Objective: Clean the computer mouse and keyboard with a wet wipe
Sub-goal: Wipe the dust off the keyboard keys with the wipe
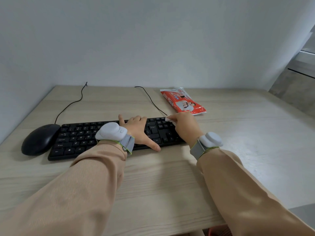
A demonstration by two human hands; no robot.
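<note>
A black keyboard (pixel 80 138) lies across the light wooden desk (pixel 153 176). A black mouse (pixel 40 138) sits just left of it. My left hand (pixel 138 132) lies flat on the middle of the keyboard, fingers spread, thumb at the front edge. My right hand (pixel 185 126) is over the keyboard's right end, pinching a small white wet wipe (pixel 169 120) against the keys at the top right corner. Most of the wipe is hidden under my fingers.
A red and white pack of wet wipes (pixel 183 101) lies behind the keyboard's right end. Two black cables (pixel 71 103) run from mouse and keyboard to the back wall. The desk's right edge meets a grey cabinet (pixel 294 92). Both wrists carry white devices.
</note>
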